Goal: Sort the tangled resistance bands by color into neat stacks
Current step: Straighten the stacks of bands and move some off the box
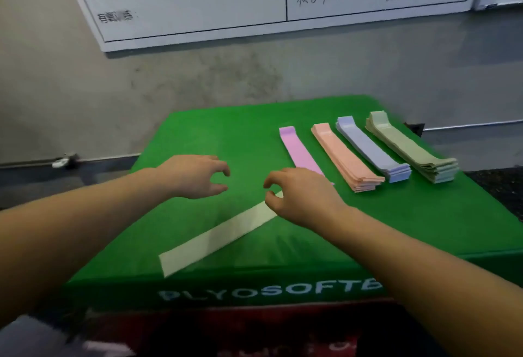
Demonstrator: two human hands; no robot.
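Right hand (pixel 300 195): fingers curled, far end of pale green band (pixel 218 236) seemingly pinched, contact blurred | Left hand (pixel 195 177): held above green plyo box (pixel 226 135), fingers loosely curled, nothing gripped | Band: laid diagonally on box | Stacks at right: pink (pixel 300 151), peach (pixel 345 155), lavender (pixel 370 148), sage (pixel 410 147)

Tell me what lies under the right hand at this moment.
The far end of a pale green band runs under the right hand, lying on the green box top. The pink band's near end is also covered. Actual contact cannot be seen.
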